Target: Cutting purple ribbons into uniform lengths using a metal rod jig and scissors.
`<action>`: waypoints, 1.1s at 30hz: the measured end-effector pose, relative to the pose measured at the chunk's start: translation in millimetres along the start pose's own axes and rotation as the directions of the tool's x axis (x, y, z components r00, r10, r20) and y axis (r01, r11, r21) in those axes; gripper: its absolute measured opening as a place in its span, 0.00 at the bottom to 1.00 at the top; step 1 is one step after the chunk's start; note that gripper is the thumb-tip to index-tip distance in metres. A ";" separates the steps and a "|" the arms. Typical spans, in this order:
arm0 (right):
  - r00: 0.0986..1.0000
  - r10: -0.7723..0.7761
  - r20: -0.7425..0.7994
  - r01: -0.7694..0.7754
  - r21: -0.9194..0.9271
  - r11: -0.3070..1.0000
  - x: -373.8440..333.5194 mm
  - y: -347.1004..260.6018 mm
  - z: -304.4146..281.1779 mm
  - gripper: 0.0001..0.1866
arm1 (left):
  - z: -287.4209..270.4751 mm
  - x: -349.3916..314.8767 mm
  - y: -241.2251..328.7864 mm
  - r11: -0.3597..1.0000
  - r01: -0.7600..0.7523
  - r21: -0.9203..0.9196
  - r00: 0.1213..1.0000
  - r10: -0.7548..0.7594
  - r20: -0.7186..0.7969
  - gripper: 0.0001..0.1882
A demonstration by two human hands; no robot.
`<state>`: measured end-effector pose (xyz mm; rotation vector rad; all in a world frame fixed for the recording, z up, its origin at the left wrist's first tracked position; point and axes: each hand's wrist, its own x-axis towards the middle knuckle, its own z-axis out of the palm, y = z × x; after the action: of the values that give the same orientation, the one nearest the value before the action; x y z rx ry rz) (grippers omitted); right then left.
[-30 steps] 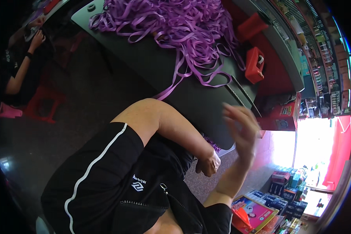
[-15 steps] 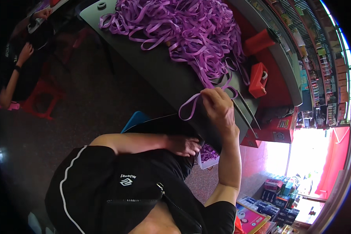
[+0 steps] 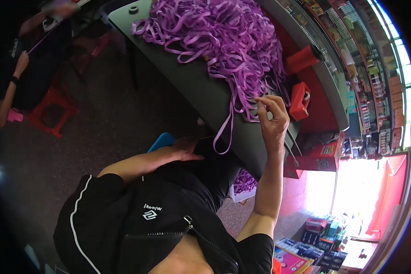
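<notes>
A big heap of purple ribbon strips [image 3: 223, 41] lies on a dark grey table [image 3: 201, 91]. My right hand [image 3: 273, 118] is at the near edge of the heap, fingers pinched on a purple ribbon strip [image 3: 255, 106]. One loop of ribbon [image 3: 224, 132] hangs over the table edge toward my lap. My left hand [image 3: 187, 150] rests flat and open on my black-clad thigh, holding nothing.
Two red boxes [image 3: 300, 100] [image 3: 302, 59] sit on the table's right side. A white bin of purple strips [image 3: 244, 183] stands under the table. A blue stool [image 3: 162, 140] is by my leg. Another person [image 3: 18, 68] sits far left by a red stool [image 3: 50, 109]. Stocked shelves [image 3: 365, 77] line the right.
My right hand rose from beside my lap, took a ribbon loop and now pinches a strip at the heap's edge. My left hand slid along my thigh and lies flat.
</notes>
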<state>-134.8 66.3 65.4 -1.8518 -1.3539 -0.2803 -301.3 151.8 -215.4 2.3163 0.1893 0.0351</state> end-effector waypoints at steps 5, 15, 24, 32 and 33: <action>0.938 -0.204 0.279 0.269 -0.217 0.938 41.7 -27.9 17.6 0.06 | -7.8 1.6 -1.8 0.997 0.018 -0.074 0.997 -0.013 0.070 0.47; 0.866 -0.223 0.448 0.364 -0.259 0.895 84.3 -8.7 85.8 0.06 | -16.2 -1.7 -3.0 0.998 0.010 -0.062 0.997 -0.005 0.072 0.45; 0.837 -0.153 0.525 0.321 -0.246 0.915 79.5 -19.9 75.7 0.07 | -32.0 -1.1 2.0 0.986 0.142 -0.086 0.970 -0.121 0.211 0.47; 0.907 -0.206 0.366 0.323 -0.295 0.899 65.6 14.8 93.5 0.06 | -19.1 1.6 -2.5 0.992 0.109 -0.059 0.981 -0.098 0.168 0.49; 0.903 -0.202 0.380 0.322 -0.285 0.903 64.7 15.5 94.9 0.06 | -16.7 1.6 -4.2 0.994 0.096 -0.054 0.986 -0.087 0.145 0.49</action>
<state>-120.9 177.2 34.9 -2.0652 -1.9085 -0.3658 -301.6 167.0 -207.1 2.2364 0.2188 -0.1681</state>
